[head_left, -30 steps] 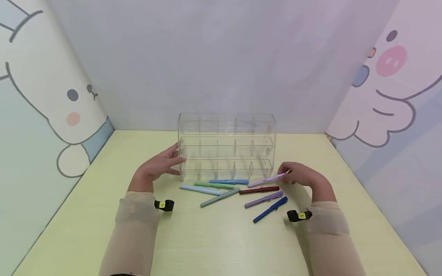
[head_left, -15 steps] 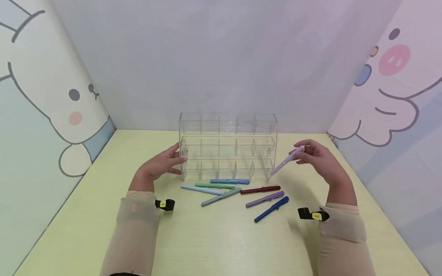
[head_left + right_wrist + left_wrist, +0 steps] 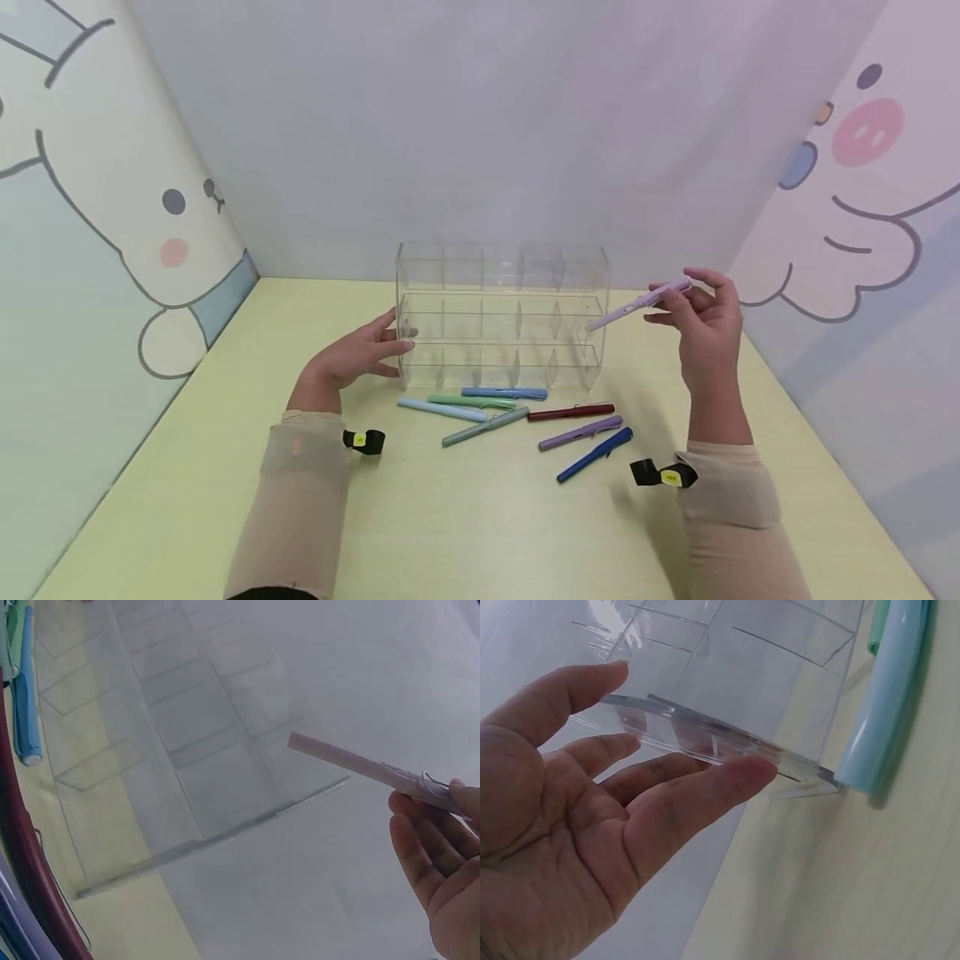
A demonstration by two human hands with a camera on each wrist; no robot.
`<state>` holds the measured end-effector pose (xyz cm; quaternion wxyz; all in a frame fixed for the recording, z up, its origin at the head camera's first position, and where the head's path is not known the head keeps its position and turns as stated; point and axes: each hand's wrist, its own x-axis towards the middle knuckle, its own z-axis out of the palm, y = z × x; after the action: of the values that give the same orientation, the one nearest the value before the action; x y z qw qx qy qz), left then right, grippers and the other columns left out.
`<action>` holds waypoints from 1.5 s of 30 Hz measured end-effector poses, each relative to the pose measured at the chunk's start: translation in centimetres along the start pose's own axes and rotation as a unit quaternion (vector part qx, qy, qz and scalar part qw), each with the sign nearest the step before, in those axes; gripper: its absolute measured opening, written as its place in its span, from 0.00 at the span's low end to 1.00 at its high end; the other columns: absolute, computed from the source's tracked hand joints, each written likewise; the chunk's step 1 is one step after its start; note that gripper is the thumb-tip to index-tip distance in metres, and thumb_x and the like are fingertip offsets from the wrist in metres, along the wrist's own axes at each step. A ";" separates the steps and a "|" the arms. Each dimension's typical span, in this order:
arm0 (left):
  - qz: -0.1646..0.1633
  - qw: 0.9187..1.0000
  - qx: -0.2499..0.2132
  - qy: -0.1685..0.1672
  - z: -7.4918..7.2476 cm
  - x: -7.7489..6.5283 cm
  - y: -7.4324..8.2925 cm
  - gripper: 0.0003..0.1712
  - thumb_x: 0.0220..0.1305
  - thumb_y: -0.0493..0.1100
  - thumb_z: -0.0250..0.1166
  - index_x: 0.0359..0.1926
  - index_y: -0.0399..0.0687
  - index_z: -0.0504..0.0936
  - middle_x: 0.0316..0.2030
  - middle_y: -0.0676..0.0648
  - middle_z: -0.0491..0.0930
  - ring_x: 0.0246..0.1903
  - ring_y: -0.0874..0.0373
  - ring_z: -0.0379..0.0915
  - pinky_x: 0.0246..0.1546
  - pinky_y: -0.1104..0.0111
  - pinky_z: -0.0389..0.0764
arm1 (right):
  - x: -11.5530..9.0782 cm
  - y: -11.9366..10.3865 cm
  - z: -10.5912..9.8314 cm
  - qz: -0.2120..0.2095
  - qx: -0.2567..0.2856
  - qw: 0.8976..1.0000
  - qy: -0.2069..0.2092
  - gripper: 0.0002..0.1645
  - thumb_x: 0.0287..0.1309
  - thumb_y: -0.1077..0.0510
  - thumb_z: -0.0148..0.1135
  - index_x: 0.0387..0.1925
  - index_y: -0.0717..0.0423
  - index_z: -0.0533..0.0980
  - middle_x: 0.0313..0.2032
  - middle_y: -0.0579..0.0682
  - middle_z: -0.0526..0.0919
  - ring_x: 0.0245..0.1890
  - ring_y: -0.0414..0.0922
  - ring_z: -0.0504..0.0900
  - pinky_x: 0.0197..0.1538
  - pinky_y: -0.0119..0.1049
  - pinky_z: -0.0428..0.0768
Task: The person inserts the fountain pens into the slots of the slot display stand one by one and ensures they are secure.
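Observation:
A clear plastic organizer (image 3: 498, 337) with three stepped rows of compartments stands upright at the back of the table. My left hand (image 3: 356, 358) is at its left side, fingers mostly straight and fingertips right at the side wall (image 3: 697, 735). To the right of the organizer, my right hand (image 3: 708, 321) pinches a pale lilac pen (image 3: 637, 304) between thumb and fingers near its clip end. The pen is raised and slants down to the left, its bare end overlapping the organizer's right edge in the head view. In the right wrist view the pen (image 3: 345, 759) points toward the rows.
In front of the organizer lie several pens: light blue (image 3: 442, 409), green (image 3: 472, 402), blue (image 3: 504, 392), grey-green (image 3: 486, 427), dark red (image 3: 572, 412), purple (image 3: 581, 433) and dark blue (image 3: 595, 455). Walls with cartoon figures enclose the table (image 3: 480, 525).
My right hand has lifted the lilac pen off the table beside the organizer, up and to the right. The left hand keeps its place at the organizer's side.

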<state>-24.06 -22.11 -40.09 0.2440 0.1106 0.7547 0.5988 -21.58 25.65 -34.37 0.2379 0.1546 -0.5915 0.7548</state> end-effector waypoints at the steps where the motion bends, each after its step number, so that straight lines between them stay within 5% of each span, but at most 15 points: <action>1: 0.000 1.000 0.000 0.000 0.0 0.0 0.0 0.46 0.71 0.51 0.60 0.77 0.75 0.40 0.74 0.44 0.56 0.71 0.43 0.57 0.57 0.50 0.79 | 0.0 0.1 0.4 -0.003 0.012 1.000 0.006 0.26 0.62 0.66 0.63 0.60 0.64 0.66 0.41 0.62 0.85 0.38 0.50 0.87 0.40 0.43 0.86; 8: 0.007 1.000 0.004 -0.016 0.1 0.2 -0.3 0.47 0.72 0.50 0.59 0.77 0.75 0.38 0.74 0.46 0.56 0.71 0.43 0.57 0.59 0.49 0.77 | 0.4 1.4 3.8 -0.008 0.077 0.997 0.000 0.24 0.63 0.68 0.60 0.59 0.64 0.66 0.40 0.63 0.85 0.38 0.51 0.87 0.41 0.45 0.87; 16: -0.003 1.000 0.024 -0.008 0.0 -0.1 -0.6 0.51 0.70 0.51 0.61 0.78 0.70 0.33 0.73 0.46 0.60 0.69 0.43 0.62 0.60 0.52 0.77 | 4.0 2.4 9.5 -0.003 0.101 0.994 -0.045 0.23 0.64 0.65 0.61 0.58 0.61 0.65 0.39 0.61 0.84 0.38 0.50 0.87 0.43 0.44 0.87; 25: 0.020 0.999 0.024 -0.017 0.0 -0.2 -0.7 0.51 0.70 0.48 0.61 0.78 0.67 0.34 0.72 0.42 0.59 0.70 0.42 0.60 0.59 0.51 0.77 | 7.6 3.6 14.6 0.048 0.110 0.992 -0.038 0.23 0.64 0.61 0.62 0.58 0.57 0.65 0.42 0.62 0.84 0.38 0.50 0.87 0.48 0.47 0.86; 33: 0.020 0.999 0.031 -0.017 -0.1 -0.1 -0.7 0.50 0.72 0.47 0.60 0.78 0.69 0.33 0.72 0.43 0.60 0.70 0.43 0.60 0.58 0.52 0.78 | 7.9 4.3 15.9 0.050 0.078 0.995 -0.045 0.22 0.65 0.62 0.61 0.57 0.56 0.66 0.40 0.60 0.83 0.35 0.48 0.86 0.46 0.42 0.86; 45: 0.021 0.999 0.024 -0.018 -0.1 0.1 -0.8 0.49 0.73 0.44 0.58 0.77 0.76 0.34 0.72 0.39 0.58 0.70 0.42 0.60 0.59 0.51 0.77 | 7.7 4.2 15.6 0.061 -0.046 0.989 -0.130 0.17 0.67 0.59 0.59 0.55 0.54 0.69 0.47 0.64 0.84 0.40 0.51 0.86 0.50 0.42 0.85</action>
<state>-24.08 -22.37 -40.91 0.2425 0.1435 0.7619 0.5832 -31.10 11.13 -29.90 0.1189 0.2043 -0.6596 0.7135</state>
